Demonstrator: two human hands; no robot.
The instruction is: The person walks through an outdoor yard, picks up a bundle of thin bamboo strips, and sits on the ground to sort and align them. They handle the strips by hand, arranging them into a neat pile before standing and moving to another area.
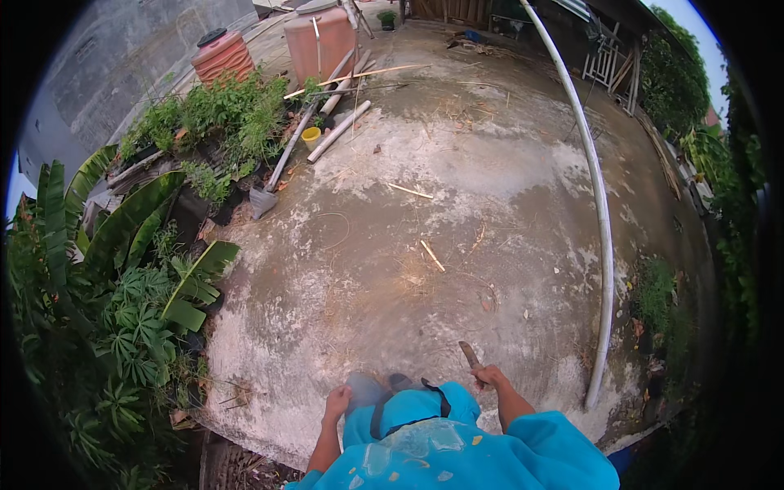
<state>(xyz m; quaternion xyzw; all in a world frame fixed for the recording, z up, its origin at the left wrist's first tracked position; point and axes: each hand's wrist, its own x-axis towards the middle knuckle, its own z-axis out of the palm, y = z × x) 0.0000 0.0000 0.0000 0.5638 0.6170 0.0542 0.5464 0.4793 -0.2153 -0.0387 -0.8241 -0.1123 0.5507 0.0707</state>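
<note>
My right hand [491,376] is closed around the handle end of a knife [469,354]. Its broad, brownish blade points up and to the left, over the concrete. My left hand [338,402] is curled at my left side, by the blue clothing; whether anything is in its fingers is too small to tell. Next to it shows a greyish, blurred shape [364,389] that I cannot identify. Ahead of me a short pale stick [433,256] lies on the stained concrete ground [384,302], with another thin stick [410,191] farther off.
A long grey pole [600,212] curves along the right. Potted plants [220,122] and banana leaves [155,212] crowd the left edge. Farther back are pipes [340,131], a yellow container [311,134] and two reddish tanks [320,45]. Dry straw and twigs litter the ground.
</note>
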